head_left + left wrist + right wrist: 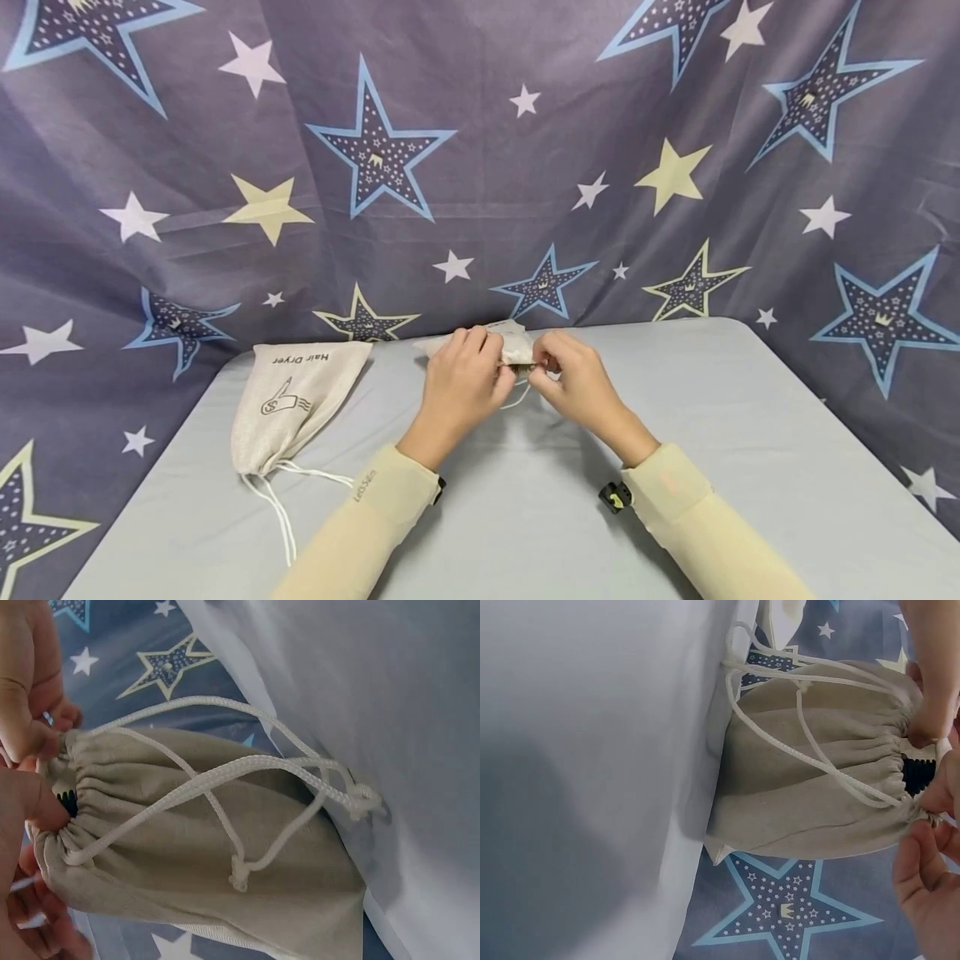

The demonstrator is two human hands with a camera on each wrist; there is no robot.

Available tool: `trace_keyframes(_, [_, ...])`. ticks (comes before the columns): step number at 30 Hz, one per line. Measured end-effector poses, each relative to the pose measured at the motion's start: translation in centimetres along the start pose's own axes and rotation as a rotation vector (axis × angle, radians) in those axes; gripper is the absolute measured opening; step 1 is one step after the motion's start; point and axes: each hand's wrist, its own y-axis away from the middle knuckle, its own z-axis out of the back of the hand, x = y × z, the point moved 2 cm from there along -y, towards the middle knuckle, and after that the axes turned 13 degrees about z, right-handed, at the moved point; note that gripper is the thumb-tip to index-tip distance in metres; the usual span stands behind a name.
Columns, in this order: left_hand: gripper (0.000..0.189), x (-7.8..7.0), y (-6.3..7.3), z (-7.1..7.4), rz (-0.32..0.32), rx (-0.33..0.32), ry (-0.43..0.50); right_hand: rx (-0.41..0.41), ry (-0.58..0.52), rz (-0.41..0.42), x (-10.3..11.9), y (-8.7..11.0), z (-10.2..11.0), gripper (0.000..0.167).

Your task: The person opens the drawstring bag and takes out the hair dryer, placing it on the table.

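Note:
A beige cloth drawstring bag (517, 343) is held near the far edge of the table, its gathered mouth (86, 776) partly open. My left hand (462, 379) grips one side of that mouth with thumb and fingers. Opposite it, my right hand (579, 379) pinches the cloth rim. Between the hands, inside the opening, shows a black ribbed thing (918, 775); most of it is hidden in the bag. White knotted cords (247, 765) hang loosely across the bag.
To the left on the grey-covered table (540, 517) lies another drawstring bag (300, 396), printed "Hair Dryer", its white cords (279, 508) trailing toward my left sleeve. A dark star-patterned curtain (480, 167) hangs behind the table.

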Motion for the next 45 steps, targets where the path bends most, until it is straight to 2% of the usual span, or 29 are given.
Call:
trace_keyframes(4, [0.017, -0.13, 0.31, -0.07, 0.074, 0.042, 0.055, -0.001, 0.020, 0.024, 0.13, 0.03, -0.17, 0.018])
trace_keyframes(7, [0.017, -0.22, 0.36, -0.07, 0.088, 0.064, 0.089, 0.000, 0.052, 0.064, 0.25, 0.05, -0.25, 0.018])
trace_keyframes(11, [0.016, -0.35, 0.31, -0.03, 0.055, 0.053, 0.080, -0.004, 0.081, 0.137, 0.18, 0.16, -0.39, 0.019])
trace_keyframes(14, [0.013, -0.33, 0.29, -0.06, 0.005, 0.036, 0.030, -0.005, 0.095, 0.182, 0.09, 0.25, -0.42, 0.020])
trace_keyframes(16, [0.012, -0.25, 0.25, -0.10, -0.032, 0.033, 0.000, 0.001, 0.105, 0.202, 0.03, 0.31, -0.36, 0.021])
trace_keyframes(19, [0.011, -0.07, 0.20, -0.06, -0.058, 0.042, 0.002, 0.015, 0.120, 0.224, -0.11, 0.38, -0.27, 0.021])
trace_keyframes(26, [0.012, 0.39, -0.16, 0.16, -0.047, 0.026, 0.070, 0.020, 0.132, 0.238, -0.26, 0.41, -0.12, 0.021])
trace_keyframes(33, [0.012, 0.57, -0.43, 0.66, -0.013, 0.043, 0.016, -0.008, 0.156, 0.244, -0.38, 0.36, -0.03, 0.020])
trace_keyframes(40, [0.010, 0.41, -0.40, 0.61, 0.016, 0.054, 0.059, -0.050, 0.106, 0.183, -0.23, 0.21, -0.40, 0.018])
trace_keyframes(45, [0.011, 0.23, -0.29, 0.43, 0.011, 0.087, 0.046, -0.016, 0.095, 0.155, -0.05, 0.37, -0.91, 0.020])
